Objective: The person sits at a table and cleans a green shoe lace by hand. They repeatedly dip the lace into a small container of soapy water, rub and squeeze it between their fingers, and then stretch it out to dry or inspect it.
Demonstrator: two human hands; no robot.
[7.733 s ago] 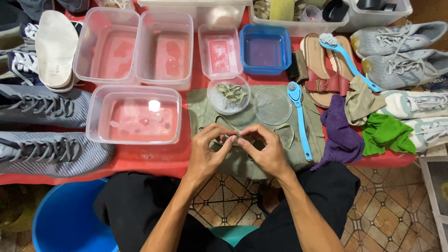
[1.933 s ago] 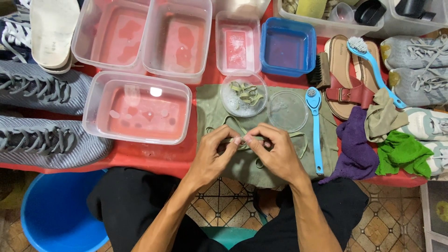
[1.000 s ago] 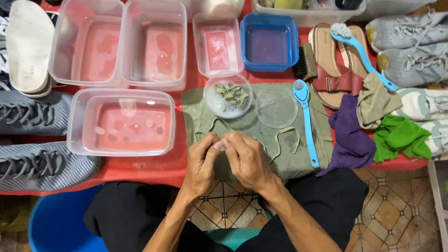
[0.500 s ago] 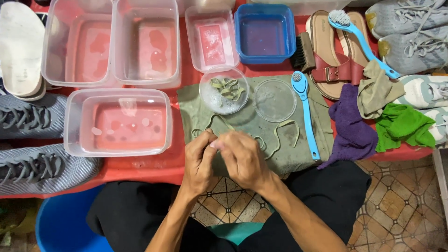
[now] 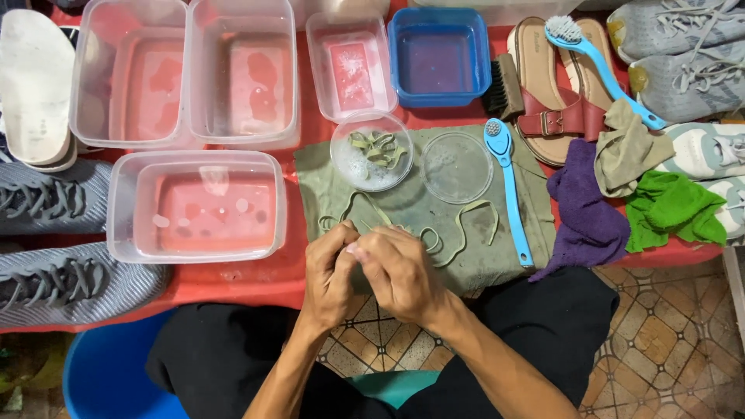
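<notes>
Both hands are working right at the table's near edge: the left hand point(image 5: 330, 271) and the right hand point(image 5: 400, 271) are pressed close together, fingertips pinching one end of a greenish shoelace point(image 5: 458, 233). The lace is trailing away toward two o'clock, looping over the olive cloth point(image 5: 403, 206). By my reading, the lace-scrubbing step is under way, fingers rubbing the lace between them. At twelve o'clock from the hands, a small round bowl point(image 5: 371, 151) is holding another bundled lace in soapy water, with a clear lid point(image 5: 456, 167) just beside it at one o'clock. A blue brush point(image 5: 508, 186) is lying at two o'clock, untouched. At nine o'clock, a clear tub of water point(image 5: 198, 206) is standing. The next move probably calls for feeding fresh lace through the fingers without letting it slide off the edge.
</notes>
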